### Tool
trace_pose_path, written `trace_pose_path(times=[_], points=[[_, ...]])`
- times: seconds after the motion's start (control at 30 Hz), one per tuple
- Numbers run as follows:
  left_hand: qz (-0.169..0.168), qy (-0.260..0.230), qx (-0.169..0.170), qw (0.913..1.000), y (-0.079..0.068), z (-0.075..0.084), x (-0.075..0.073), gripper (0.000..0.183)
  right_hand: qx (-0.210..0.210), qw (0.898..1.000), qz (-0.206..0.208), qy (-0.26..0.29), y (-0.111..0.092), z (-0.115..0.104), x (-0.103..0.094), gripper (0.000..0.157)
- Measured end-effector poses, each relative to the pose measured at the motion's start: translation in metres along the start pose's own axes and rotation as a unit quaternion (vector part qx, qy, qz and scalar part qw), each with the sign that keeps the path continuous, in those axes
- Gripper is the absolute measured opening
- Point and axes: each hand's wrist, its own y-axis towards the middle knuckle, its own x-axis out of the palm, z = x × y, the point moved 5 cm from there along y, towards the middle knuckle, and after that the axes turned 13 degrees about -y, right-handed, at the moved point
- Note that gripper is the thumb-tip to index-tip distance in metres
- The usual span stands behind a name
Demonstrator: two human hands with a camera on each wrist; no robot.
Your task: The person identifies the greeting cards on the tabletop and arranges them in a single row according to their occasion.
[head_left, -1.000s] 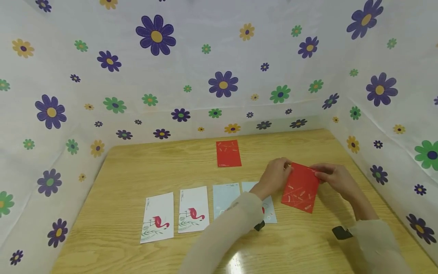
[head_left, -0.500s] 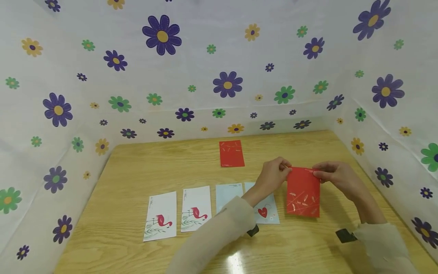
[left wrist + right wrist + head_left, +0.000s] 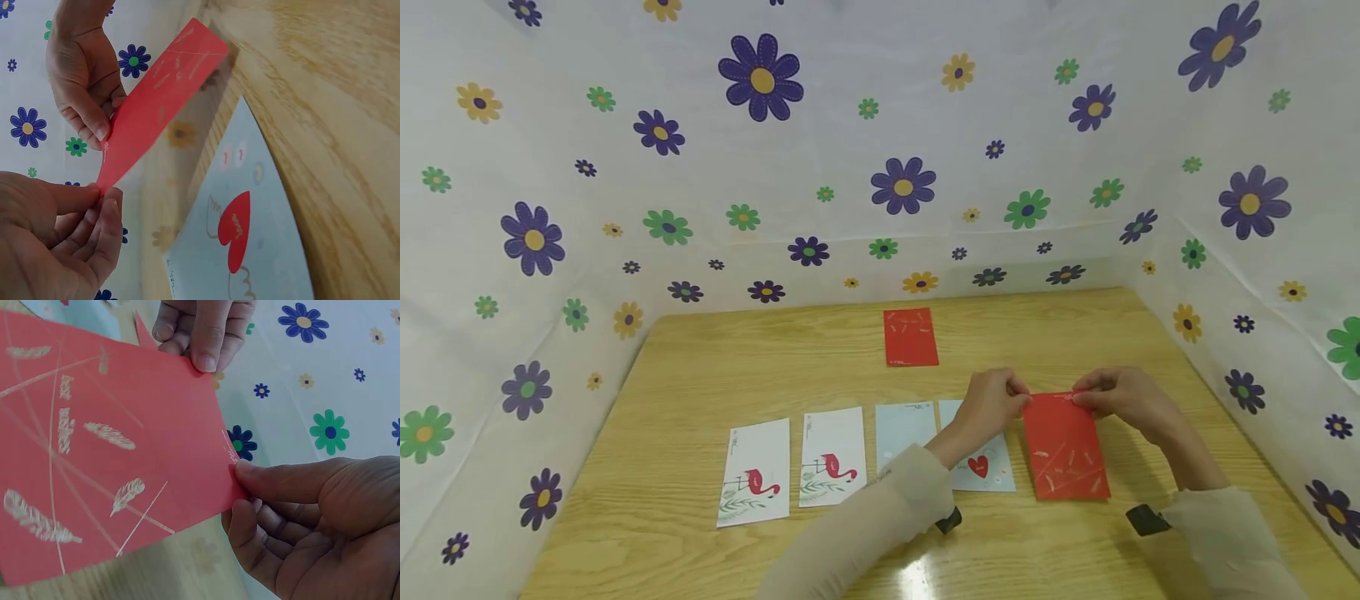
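Note:
Both hands hold a red card printed with pale feathers and lines, just right of the row of cards. My left hand pinches its far left corner between thumb and fingers. At the far right corner, my right hand pinches it the same way. In the left wrist view the red card slants down to the table with its low edge close over the wood. Beside it lies a light blue card with a red winged heart, partly covered by the left hand and forearm.
Farther left lie another light blue card, partly behind the left sleeve, and two white flamingo cards. A second red card lies near the back of the wooden table. Flowered white cloth walls the back and sides.
The held red card has straightened from its slant and come down nearer the table's front, with both hands moving along. The other cards keep their places on the table.

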Motion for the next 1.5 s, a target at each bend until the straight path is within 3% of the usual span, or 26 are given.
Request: trace_pose_path(times=[0.23,0.4,0.57,0.87,1.07,1.5], points=[[0.004,0.106,-0.024,0.9941,0.004,-0.005,0.005,0.007,0.008,1.0,0.003,-0.009,0.006,0.011,0.011,0.027],[0.007,0.22,-0.01,0.9755,0.012,-0.009,0.008,0.008,0.024,0.998,0.014,-0.05,0.009,0.019,0.014,0.024],[0.009,0.284,-0.001,0.9588,0.018,-0.012,0.011,0.009,0.03,0.996,0.025,-0.077,0.013,0.024,0.014,0.023],[0.017,0.341,0.006,0.94,0.025,-0.016,0.011,0.011,0.028,0.993,0.039,-0.107,0.018,0.028,0.023,0.02],[0.009,0.369,-0.01,0.9293,0.029,-0.022,0.011,0.008,0.037,0.988,0.05,-0.138,0.023,0.029,0.028,0.02],[0.008,0.37,-0.022,0.9286,0.03,-0.025,0.009,0.006,0.04,0.98,0.074,-0.183,0.026,0.025,0.033,0.019]])
